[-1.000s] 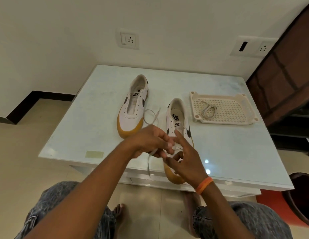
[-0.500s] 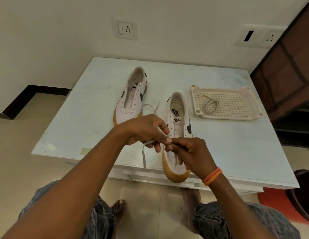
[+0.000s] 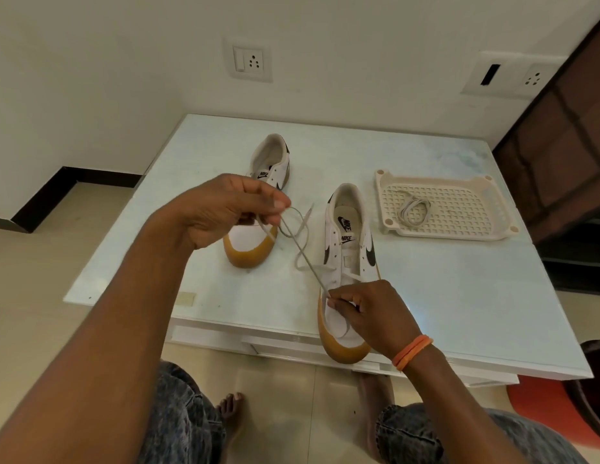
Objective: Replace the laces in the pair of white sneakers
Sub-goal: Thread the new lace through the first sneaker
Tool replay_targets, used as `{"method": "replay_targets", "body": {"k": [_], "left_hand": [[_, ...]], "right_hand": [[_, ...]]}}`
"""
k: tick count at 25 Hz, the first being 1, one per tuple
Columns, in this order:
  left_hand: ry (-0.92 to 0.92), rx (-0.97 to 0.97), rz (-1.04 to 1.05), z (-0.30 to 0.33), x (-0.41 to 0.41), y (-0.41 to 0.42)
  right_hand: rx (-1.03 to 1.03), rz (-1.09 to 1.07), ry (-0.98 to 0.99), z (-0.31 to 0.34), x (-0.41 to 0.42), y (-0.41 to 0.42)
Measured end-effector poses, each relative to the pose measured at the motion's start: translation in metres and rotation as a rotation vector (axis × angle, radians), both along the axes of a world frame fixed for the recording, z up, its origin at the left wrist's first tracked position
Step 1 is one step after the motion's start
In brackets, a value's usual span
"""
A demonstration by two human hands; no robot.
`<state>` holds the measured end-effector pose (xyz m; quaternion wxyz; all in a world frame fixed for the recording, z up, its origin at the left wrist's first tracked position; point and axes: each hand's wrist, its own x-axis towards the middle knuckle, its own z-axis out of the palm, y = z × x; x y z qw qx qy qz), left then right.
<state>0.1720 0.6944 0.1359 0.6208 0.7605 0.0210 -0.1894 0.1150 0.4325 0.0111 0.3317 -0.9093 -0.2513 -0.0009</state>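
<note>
A limp, light, flat white lace point(image 3: 303, 254) is pinched taut between the left hand point(image 3: 225, 209) and right hand point(image 3: 365, 313) above the near white gum-soled sneaker point(image 3: 347, 272); gripping near the stiff tip is judged best.

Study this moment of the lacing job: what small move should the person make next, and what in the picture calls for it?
Probably draw the lace further through with the left hand, taking up slack. It runs taut from that raised hand to the right hand, which pinches it at the near sneaker. Loose loops still lie on the table; upper eyelets look empty.
</note>
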Motion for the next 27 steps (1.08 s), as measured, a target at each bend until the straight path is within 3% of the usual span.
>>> {"method": "replay_targets", "body": {"k": [2, 5, 7, 10, 14, 16, 20, 24, 27], "left_hand": [[-0.040, -0.016, 0.038, -0.001, 0.002, -0.002], [0.042, 0.113, -0.156, -0.009, -0.001, -0.026], [0.130, 0.199, -0.302, -0.018, -0.005, -0.045], [0.216, 0.202, -0.353, -0.026, -0.008, -0.060], [0.282, -0.018, -0.219, -0.019, -0.004, -0.055], [0.278, -0.157, -0.162, -0.015, -0.002, -0.050], [0.294, -0.310, -0.263, -0.016, -0.004, -0.049], [0.131, -0.133, -0.201, -0.028, -0.004, -0.059], [-0.001, 0.061, -0.157, -0.040, -0.007, -0.074]], "right_hand": [[-0.008, 0.016, -0.024, -0.001, -0.003, 0.001], [0.117, -0.058, 0.028, 0.002, -0.006, 0.013], [0.247, -0.156, -0.056, 0.007, -0.005, 0.023], [0.376, -0.221, -0.160, 0.004, -0.004, 0.028], [0.480, -0.208, 0.055, -0.001, -0.003, 0.023], [0.429, -0.176, 0.137, -0.004, -0.003, 0.024], [0.388, -0.121, 0.183, -0.009, -0.010, 0.034], [0.424, -0.184, 0.291, -0.009, -0.012, 0.037], [0.287, -0.101, 0.356, -0.004, -0.015, 0.040]]}}
